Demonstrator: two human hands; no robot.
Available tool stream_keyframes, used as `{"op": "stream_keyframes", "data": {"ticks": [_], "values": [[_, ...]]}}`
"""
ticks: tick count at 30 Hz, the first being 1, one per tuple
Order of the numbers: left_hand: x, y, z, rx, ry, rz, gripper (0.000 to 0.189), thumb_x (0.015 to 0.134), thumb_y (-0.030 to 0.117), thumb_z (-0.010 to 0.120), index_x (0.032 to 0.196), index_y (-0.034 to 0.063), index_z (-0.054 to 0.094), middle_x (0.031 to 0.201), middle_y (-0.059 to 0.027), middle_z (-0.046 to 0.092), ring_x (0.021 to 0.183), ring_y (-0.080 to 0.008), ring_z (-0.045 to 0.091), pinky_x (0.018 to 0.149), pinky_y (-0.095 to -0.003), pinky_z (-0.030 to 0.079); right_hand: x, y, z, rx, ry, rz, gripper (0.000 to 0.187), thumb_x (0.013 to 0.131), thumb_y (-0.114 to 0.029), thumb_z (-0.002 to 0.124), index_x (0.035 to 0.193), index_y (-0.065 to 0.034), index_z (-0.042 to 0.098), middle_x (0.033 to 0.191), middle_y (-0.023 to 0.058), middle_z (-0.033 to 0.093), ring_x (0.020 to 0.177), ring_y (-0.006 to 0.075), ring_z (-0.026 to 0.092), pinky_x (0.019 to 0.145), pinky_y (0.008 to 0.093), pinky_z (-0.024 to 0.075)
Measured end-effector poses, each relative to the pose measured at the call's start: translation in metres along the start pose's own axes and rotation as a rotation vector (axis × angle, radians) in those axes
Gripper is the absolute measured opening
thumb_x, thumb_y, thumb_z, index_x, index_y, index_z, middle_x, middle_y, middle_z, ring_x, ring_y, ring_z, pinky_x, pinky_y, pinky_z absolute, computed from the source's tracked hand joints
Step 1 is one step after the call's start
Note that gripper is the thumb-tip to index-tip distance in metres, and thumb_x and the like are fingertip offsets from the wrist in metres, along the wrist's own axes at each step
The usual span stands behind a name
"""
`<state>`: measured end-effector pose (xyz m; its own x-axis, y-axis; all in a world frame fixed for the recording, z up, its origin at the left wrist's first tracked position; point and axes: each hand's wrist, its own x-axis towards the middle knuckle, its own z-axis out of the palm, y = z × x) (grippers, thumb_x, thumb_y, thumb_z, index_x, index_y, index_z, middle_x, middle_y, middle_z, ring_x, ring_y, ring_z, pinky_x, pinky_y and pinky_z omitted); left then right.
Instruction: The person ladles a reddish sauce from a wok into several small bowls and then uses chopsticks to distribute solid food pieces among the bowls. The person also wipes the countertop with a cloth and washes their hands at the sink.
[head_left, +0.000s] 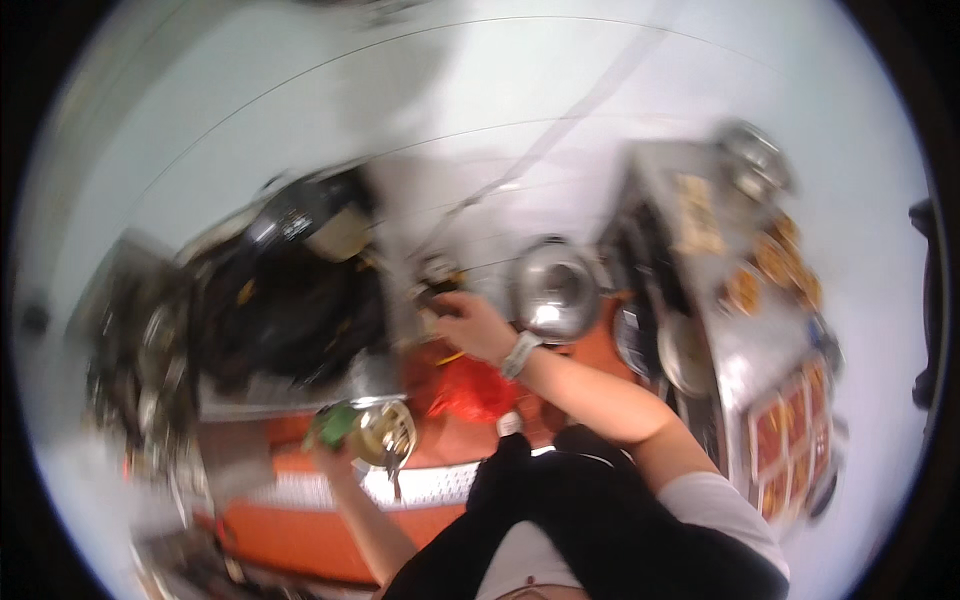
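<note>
The picture is blurred by motion. My left hand (332, 455) is low on the left, with its fingers around a soft green thing (337, 424), perhaps a cloth. Close to its right is a round metal pot (379, 439) with utensils standing in it. My right hand (474, 327), wearing a pale band at the wrist, reaches forward at the middle. Its fingertips are at a small dark thing (429, 300); the blur hides whether they grip it. Beneath this hand a red plastic bag (477, 386) lies low near the orange floor (315, 536).
To the left stands a blackened stove with a large dark wok (292, 315). A shiny steel bowl (556, 294) is ahead on the right. The steel table (742, 382) along the right bears a sectioned food tray (791, 435), several food pieces (780, 259) and metal bowls (754, 161).
</note>
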<state>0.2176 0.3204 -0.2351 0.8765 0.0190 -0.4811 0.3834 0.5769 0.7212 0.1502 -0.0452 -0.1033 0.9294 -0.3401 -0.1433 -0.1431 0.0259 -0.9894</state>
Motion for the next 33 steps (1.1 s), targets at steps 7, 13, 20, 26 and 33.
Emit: {"op": "stream_keyframes", "data": {"ticks": [7,13,20,26,33], "values": [[-0.065,0.014,-0.017,-0.358,0.165,-0.031,0.025,0.089,0.013,0.046,0.11,-0.001,0.05,0.108,-0.0119,0.056,0.098,-0.0228,0.058,0.071,-0.0326,0.056,0.082,0.047,0.13,-0.279,-0.117,0.163,0.036,0.073,-0.02,0.056,0.097,0.0068,0.059,0.09,0.0248,0.063,0.09,0.0362,0.06,0.078,0.04,0.0464],[-0.086,0.042,-0.032,-0.278,0.181,-0.032,0.036,0.087,0.015,0.048,0.119,-0.0003,0.049,0.118,-0.0146,0.054,0.105,-0.0257,0.056,0.083,-0.0366,0.051,0.071,0.037,0.205,-0.481,-0.139,0.163,0.03,0.073,-0.022,0.054,0.086,0.0029,0.064,0.088,0.0239,0.063,0.083,0.0384,0.061,0.076,0.0435,0.0494],[-0.069,-0.027,0.053,-0.141,-0.285,-0.449,0.043,0.085,0.021,0.05,0.122,-0.0013,0.046,0.121,-0.0139,0.053,0.108,-0.0274,0.054,0.088,-0.0371,0.048,-0.029,0.027,0.127,-0.389,0.047,-0.016,0.049,0.08,-0.031,0.06,0.115,0.0011,0.05,0.102,0.0237,0.056,0.095,0.0371,0.055,0.083,0.0407,0.0442],[-0.09,-0.115,0.167,0.181,-0.789,-0.628,0.03,0.091,0.004,0.042,0.121,-0.0019,0.045,0.117,-0.0131,0.053,0.106,-0.0244,0.055,0.089,-0.034,0.047,-0.155,0.014,0.003,-0.511,0.504,-0.127,0.045,0.077,-0.026,0.062,0.113,0.0012,0.054,0.107,0.0224,0.056,0.099,0.0384,0.053,0.088,0.0425,0.0422],[-0.23,-0.21,0.228,0.507,-0.982,-0.843,0.024,0.089,0.005,0.05,0.113,0.0006,0.052,0.103,-0.0114,0.06,0.091,-0.0232,0.062,0.074,-0.0353,0.053,-0.411,0.006,-0.075,-0.158,1.138,0.031,0.035,0.08,-0.017,0.064,0.112,-0.0027,0.057,0.111,0.0126,0.056,0.1,0.0231,0.056,0.083,0.0321,0.0458]]}}
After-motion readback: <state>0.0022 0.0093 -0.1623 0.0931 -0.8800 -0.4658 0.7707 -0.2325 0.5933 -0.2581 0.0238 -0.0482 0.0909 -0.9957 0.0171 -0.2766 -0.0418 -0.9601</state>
